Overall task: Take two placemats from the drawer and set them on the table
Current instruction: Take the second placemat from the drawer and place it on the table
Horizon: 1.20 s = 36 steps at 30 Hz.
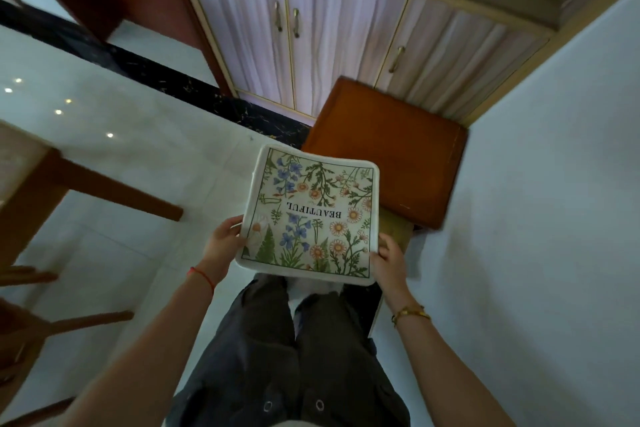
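A square cream placemat (pixel 313 211) printed with blue and orange flowers and the word BEAUTIFUL is held flat in front of me, above my legs. My left hand (pixel 223 243) grips its left edge and my right hand (pixel 389 262) grips its lower right corner. Whether a second mat lies underneath I cannot tell. Just beyond the mat stands a low orange-brown wooden cabinet (pixel 391 146), and below its near edge an open drawer (pixel 396 229) shows partly, its contents hidden by the mat and my hand.
A tall cupboard (pixel 332 42) with pale striped doors and metal handles stands behind the low cabinet. A white wall (pixel 554 201) runs along the right. A wooden table (pixel 24 177) and chair parts (pixel 31 322) are at the left over glossy white floor tiles.
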Tool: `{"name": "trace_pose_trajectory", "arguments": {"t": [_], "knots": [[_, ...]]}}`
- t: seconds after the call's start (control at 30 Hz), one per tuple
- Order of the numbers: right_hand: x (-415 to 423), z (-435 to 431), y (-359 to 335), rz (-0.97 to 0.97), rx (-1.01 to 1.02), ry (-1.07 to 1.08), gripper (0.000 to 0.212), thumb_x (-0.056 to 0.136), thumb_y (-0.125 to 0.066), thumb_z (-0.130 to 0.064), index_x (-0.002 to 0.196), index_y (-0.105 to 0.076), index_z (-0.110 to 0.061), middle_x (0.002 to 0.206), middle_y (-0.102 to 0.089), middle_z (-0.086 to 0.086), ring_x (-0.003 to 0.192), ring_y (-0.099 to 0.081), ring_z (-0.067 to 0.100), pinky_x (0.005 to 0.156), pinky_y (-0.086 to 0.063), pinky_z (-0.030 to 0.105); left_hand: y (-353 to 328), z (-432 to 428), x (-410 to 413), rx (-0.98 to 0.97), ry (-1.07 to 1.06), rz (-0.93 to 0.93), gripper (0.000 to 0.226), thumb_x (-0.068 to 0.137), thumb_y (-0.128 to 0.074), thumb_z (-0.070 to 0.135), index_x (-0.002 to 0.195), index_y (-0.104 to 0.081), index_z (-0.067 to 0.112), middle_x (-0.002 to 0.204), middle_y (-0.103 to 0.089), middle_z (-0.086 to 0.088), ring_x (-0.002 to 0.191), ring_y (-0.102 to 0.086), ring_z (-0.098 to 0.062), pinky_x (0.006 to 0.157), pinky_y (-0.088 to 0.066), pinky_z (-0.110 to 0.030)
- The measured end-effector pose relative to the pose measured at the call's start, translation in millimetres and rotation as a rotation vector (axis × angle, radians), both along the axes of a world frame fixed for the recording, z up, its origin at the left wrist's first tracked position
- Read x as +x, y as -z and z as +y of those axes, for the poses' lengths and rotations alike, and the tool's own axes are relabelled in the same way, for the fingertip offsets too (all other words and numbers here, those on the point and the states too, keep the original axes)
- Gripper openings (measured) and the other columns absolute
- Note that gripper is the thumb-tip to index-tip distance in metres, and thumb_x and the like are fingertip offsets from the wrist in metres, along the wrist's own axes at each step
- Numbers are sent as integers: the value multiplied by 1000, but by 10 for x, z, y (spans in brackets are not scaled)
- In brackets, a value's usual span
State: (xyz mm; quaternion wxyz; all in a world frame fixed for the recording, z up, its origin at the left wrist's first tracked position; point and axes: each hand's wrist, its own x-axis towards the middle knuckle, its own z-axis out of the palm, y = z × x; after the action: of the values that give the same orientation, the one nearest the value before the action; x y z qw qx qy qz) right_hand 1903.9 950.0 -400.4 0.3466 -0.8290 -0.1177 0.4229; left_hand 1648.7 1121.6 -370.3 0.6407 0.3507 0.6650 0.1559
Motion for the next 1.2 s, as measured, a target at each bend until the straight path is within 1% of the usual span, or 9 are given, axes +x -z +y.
{"name": "trace_pose_trajectory", "arguments": {"t": [0.2,0.37,0.5,0.67,0.77,0.9,1.0,1.1,1.2], "knots": [[-217,548,-405,19,141,-72,39,96,-51,-4,131,-49,-21,108,-69,4,91,-69,18,70,-60,34,-392,185,-432,113,-157,-97,40,85,-52,-17,108,-62,14,105,-70,-9,93,-67,-28,75,-58,-36],[-446,1205,-615,48,226,-168,37,96,-51,-8,128,-51,-27,107,-70,-1,89,-71,19,69,-62,44,-650,472,-823,190,-250,-175,40,82,-57,-14,114,-62,11,106,-70,-7,97,-68,-27,71,-60,-30],[-747,1905,-773,72,304,-242,37,95,-53,-6,127,-52,-24,109,-69,0,90,-71,18,60,-60,32,-808,900,-1283,220,-317,-239,42,83,-54,-15,113,-63,14,109,-71,-9,98,-70,-28,71,-62,-33],[-1196,2752,-903,38,403,-294,37,93,-51,0,124,-54,-20,110,-70,6,94,-71,22,72,-61,43,-1000,1549,-1758,283,-355,-233,43,84,-47,-18,111,-61,11,95,-76,-3,82,-75,-20,62,-61,-31],[-1453,3164,-960,55,421,-291,39,94,-50,0,128,-52,-17,112,-67,5,96,-69,19,68,-60,32,-1063,1923,-2010,315,-366,-227,45,81,-45,-21,112,-61,8,92,-77,-4,77,-75,-21,60,-60,-32],[-1707,3629,-958,52,440,-297,38,92,-49,4,127,-54,-11,109,-69,10,93,-69,20,74,-60,39,-1080,2352,-2277,318,-398,-233,47,79,-46,-21,111,-62,10,93,-78,-4,79,-75,-22,61,-61,-35],[-1800,3953,-957,74,433,-312,40,91,-50,6,128,-53,-9,108,-70,6,89,-69,11,68,-58,27,-1022,2637,-2372,303,-441,-214,46,79,-46,-21,109,-63,10,94,-76,-6,77,-74,-24,61,-61,-35],[-1817,4332,-950,57,420,-348,40,91,-50,6,128,-54,-10,105,-69,-4,86,-68,3,66,-56,23,-946,2949,-2417,278,-485,-194,44,78,-49,-19,105,-65,11,104,-73,-12,90,-71,-34,70,-61,-42],[-1817,4791,-916,46,415,-378,38,90,-51,6,126,-55,-10,111,-71,8,98,-68,19,81,-58,41,-914,3310,-2435,247,-529,-181,43,79,-47,-19,104,-64,11,107,-72,-14,95,-69,-37,85,-56,-52]]}}
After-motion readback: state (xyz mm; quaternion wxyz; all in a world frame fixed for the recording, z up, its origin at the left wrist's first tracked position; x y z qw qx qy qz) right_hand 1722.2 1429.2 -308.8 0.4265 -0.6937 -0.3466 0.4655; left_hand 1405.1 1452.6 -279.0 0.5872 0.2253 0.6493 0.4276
